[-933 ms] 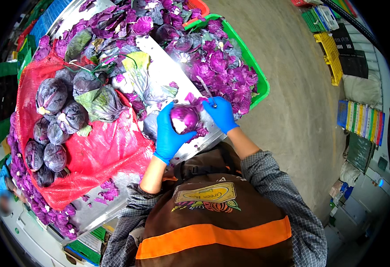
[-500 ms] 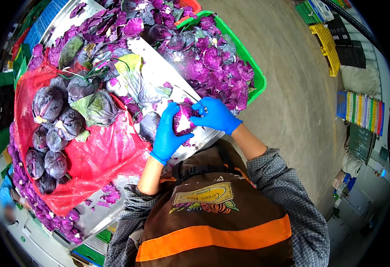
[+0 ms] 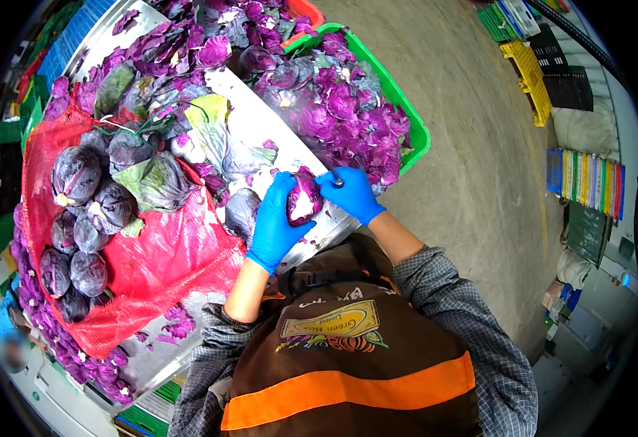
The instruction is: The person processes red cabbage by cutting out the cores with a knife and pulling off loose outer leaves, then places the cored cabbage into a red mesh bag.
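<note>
My left hand (image 3: 279, 226), in a blue glove, is wrapped round the left side of a trimmed red cabbage (image 3: 304, 201), whose pale cut patch faces up. Close against its right side is my right hand (image 3: 353, 195), gloved too, with the fingers curled round a knife (image 3: 338, 183); only a dark bit of the handle shows, and the blade is hidden. Both hands are over the near edge of a metal table (image 3: 268, 120). A darker, untrimmed cabbage (image 3: 242, 213) lies just left of my left hand.
Several whole cabbages (image 3: 76, 175) sit in a red mesh bag (image 3: 166, 255) on the left. Loose purple leaves cover the table's far part. A green crate (image 3: 415, 131) heaped with leaves stands beyond my right hand, beside a red crate (image 3: 306, 11). Another person (image 3: 13, 320) is at far left.
My right hand has turned and drawn in slightly; the thin blade seen before is now out of sight and the handle's end shows. The cabbage stays in my left hand, slightly turned.
</note>
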`<state>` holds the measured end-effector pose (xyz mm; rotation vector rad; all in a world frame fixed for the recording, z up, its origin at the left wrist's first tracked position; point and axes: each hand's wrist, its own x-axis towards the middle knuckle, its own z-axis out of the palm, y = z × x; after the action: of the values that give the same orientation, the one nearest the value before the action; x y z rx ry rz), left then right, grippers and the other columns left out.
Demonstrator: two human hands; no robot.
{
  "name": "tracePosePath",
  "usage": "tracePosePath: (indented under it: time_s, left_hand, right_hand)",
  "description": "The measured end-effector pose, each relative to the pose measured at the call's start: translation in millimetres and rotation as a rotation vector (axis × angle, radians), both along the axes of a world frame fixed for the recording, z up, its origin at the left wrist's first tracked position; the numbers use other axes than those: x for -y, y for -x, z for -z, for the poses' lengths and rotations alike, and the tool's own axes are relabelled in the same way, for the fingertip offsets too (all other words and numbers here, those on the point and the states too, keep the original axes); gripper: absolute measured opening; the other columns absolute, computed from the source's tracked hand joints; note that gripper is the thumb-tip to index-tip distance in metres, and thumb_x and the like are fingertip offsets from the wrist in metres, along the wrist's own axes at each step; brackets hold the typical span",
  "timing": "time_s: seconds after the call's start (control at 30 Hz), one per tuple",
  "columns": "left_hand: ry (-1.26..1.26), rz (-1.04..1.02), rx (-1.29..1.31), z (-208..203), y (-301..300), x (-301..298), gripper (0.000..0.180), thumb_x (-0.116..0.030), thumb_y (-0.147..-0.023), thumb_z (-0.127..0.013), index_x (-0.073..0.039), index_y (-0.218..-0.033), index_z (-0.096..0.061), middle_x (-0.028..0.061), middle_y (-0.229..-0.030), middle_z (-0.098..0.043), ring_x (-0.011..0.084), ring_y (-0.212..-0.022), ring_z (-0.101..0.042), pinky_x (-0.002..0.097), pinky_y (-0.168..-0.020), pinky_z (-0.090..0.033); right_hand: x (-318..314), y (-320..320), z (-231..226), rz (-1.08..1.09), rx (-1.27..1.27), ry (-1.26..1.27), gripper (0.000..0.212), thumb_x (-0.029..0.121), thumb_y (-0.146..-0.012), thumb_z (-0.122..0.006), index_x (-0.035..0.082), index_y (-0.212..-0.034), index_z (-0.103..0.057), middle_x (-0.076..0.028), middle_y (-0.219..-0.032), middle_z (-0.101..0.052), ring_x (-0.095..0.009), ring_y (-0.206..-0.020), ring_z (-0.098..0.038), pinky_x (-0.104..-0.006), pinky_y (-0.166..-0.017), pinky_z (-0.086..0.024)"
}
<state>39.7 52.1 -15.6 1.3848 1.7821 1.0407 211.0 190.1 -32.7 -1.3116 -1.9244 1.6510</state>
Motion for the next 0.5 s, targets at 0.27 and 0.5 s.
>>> tracePosePath:
  time_s: [0.27,0.5]
  left_hand:
    - [0.028,-0.05,0.165,1.0,15.4,10.1,0.102,-0.017,-0.064,-0.095,-0.003,-0.147,-0.039,0.0209,-0.152,-0.043,0.034,-0.141,-0.045,0.043,-0.118,-0.036]
    - [0.07,-0.081,0.227,1.5,25.0,29.4,0.1,-0.017,-0.068,-0.095,-0.002,-0.149,-0.038,0.0202,-0.152,-0.044,0.0323,-0.141,-0.046,0.0413,-0.117,-0.037]
  right_hand:
    - [10.4,4.2,3.2,-0.123,-0.156,0.094,0.046,0.027,-0.084,-0.085,0.006,-0.122,-0.069,-0.004,-0.1,-0.067,-0.015,-0.088,-0.065,-0.0289,-0.08,-0.054]
    - [19.6,24.7,-15.0,-0.3,-0.106,-0.394,0.02,0.019,-0.085,-0.079,0.008,-0.097,-0.067,-0.01,-0.082,-0.061,-0.026,-0.071,-0.064,-0.0362,-0.064,-0.053]
